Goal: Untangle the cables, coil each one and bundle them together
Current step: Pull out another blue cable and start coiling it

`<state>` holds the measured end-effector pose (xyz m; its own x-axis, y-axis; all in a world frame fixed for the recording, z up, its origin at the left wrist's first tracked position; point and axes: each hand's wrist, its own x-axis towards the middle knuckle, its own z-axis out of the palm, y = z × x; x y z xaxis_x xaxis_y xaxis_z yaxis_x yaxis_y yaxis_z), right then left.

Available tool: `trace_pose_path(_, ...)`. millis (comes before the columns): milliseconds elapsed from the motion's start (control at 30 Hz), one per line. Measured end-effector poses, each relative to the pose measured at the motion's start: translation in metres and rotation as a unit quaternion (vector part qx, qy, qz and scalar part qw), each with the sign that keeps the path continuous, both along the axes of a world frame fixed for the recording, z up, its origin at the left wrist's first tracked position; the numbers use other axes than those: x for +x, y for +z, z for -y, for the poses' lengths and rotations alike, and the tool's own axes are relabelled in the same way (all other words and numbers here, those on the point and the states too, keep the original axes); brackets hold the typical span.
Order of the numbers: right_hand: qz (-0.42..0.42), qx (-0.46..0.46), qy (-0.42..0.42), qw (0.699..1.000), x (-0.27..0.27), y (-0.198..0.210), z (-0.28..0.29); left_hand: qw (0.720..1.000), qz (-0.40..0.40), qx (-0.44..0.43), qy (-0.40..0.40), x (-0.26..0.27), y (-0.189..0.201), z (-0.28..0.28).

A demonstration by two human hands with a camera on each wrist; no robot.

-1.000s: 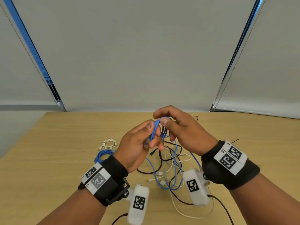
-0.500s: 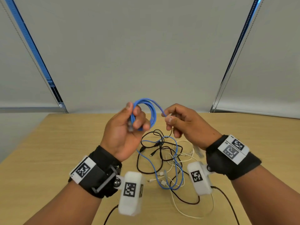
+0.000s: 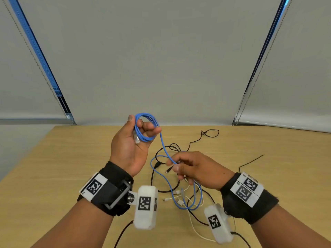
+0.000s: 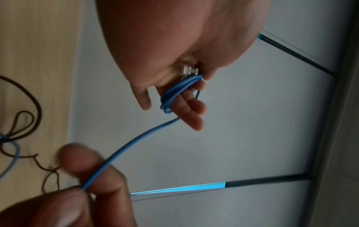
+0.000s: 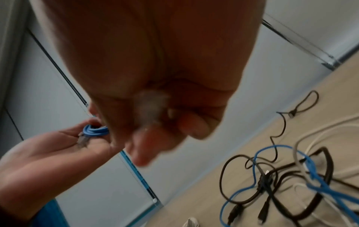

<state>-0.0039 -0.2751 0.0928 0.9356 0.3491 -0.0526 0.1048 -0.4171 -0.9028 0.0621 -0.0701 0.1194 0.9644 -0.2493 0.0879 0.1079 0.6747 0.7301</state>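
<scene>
Here, a few loops of the thin blue round cable (image 3: 145, 127) are held on the curled fingers of the left hand (image 3: 131, 145), while its springy, light free length, pinched below by the right hand (image 3: 194, 170), is best gripped just beside the coil.

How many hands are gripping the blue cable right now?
2. The left hand holds the coiled loops of the blue cable raised above the table; the right hand pinches its free length lower, over the tangle.
</scene>
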Motion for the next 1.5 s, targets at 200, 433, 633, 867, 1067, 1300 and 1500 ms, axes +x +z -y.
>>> trace_pose_path(200,-0.014,0.048,-0.039,0.998,0.005,0.005,0.005,0.992,0.029,0.126,-0.002,-0.017,-0.013,0.014)
trace_pose_path(433,0.077,0.13,-0.113,0.982,0.001,0.017,-0.008,0.97,0.071,0.228,-0.036,-0.026,-0.014,0.016)
trace_pose_path(633,0.104,0.068,-0.117,0.985,0.007,0.016,-0.012,0.973,0.071,0.182,-0.126,-0.029,-0.022,0.018)
trace_pose_path(867,0.13,-0.097,-0.083,0.983,0.018,0.02,0.004,0.864,0.175,0.471,-0.01,-0.013,-0.024,0.007)
trace_pose_path(1067,0.155,-0.206,-0.127,0.958,0.025,0.011,0.014,0.931,0.053,0.357,-0.059,-0.013,-0.032,0.008)
trace_pose_path(1300,-0.016,0.195,-0.17,0.966,0.019,-0.001,-0.005,0.914,0.055,0.395,-0.069,-0.014,-0.038,0.018)
trace_pose_path(1500,0.128,0.03,-0.26,0.957,0.017,0.004,-0.011,0.911,0.046,0.41,0.021,-0.009,-0.04,0.023)
